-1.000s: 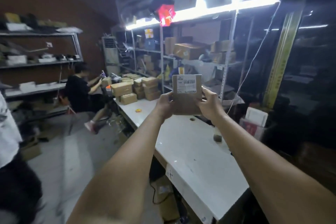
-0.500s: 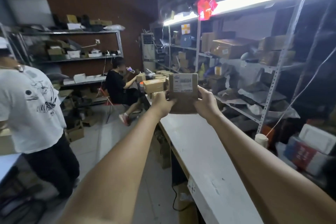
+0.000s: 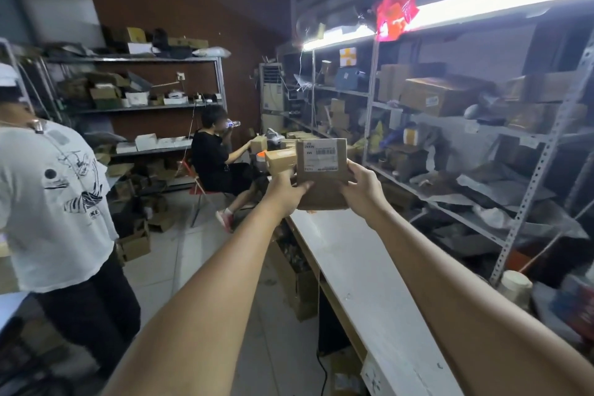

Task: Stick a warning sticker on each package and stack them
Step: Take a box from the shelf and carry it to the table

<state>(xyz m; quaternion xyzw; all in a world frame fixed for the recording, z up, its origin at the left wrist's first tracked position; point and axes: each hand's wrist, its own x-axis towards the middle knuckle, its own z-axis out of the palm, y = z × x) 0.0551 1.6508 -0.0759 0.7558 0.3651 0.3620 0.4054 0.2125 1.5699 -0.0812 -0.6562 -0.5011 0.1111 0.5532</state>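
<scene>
Left hand (image 3: 284, 191), right hand (image 3: 361, 188), package (image 3: 322, 172) gripped upright between them

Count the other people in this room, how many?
2. One person in a white T-shirt stands at the left; one person in black sits further back, drinking. Others may be hidden.

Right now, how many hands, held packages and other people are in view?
Hands: 2 (left hand, right hand)
Held package: 1
Other people: 2 (standing person in white, seated person in black)
Total: 5
</scene>
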